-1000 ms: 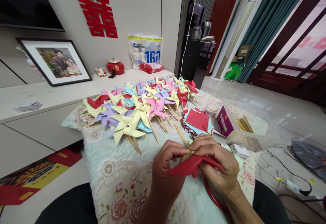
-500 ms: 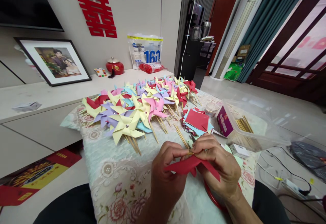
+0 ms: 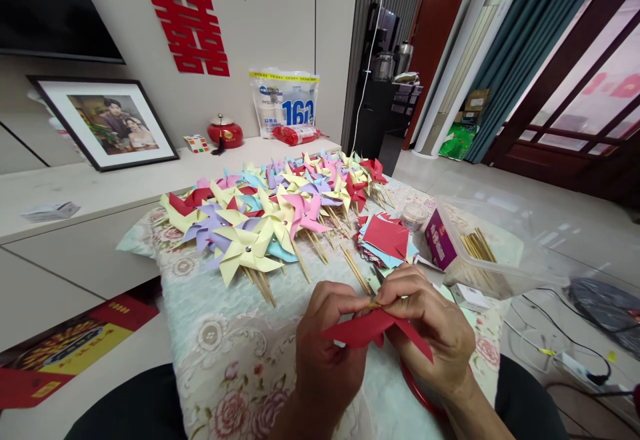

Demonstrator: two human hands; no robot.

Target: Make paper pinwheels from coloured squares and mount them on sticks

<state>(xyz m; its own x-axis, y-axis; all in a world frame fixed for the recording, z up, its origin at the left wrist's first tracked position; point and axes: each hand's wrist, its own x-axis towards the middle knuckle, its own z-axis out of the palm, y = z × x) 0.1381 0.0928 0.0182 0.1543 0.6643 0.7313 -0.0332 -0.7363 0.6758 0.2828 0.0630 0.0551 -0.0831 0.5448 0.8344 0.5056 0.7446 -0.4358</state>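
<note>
Between my two hands is a red paper pinwheel (image 3: 363, 329), its blades hanging below my fingers. My left hand (image 3: 327, 337) is closed, with thumb and fingers pinching the pinwheel near a light wooden stick (image 3: 373, 305). My right hand (image 3: 433, 320) is closed on the pinwheel from the other side, fingertips meeting the left ones at the stick. The fingers hide the pinwheel's centre and most of that stick. Under my right wrist lies a red handle loop (image 3: 417, 390), apparently of scissors; a dark blade tip (image 3: 379, 273) shows beyond the fingers.
Many finished paper pinwheels (image 3: 280, 217) cover the table's far left. Square paper sheets (image 3: 387, 237) are stacked beyond my hands, beside loose sticks (image 3: 355, 270). To the right stand a clear plastic box (image 3: 515, 273) with sticks and a small white box (image 3: 470, 297). A floral cloth (image 3: 225, 360) covers the table.
Both hands stay in nearly the same place, still pinching the pinwheel at the stick. The red blades have tilted slightly; the view has barely shifted.
</note>
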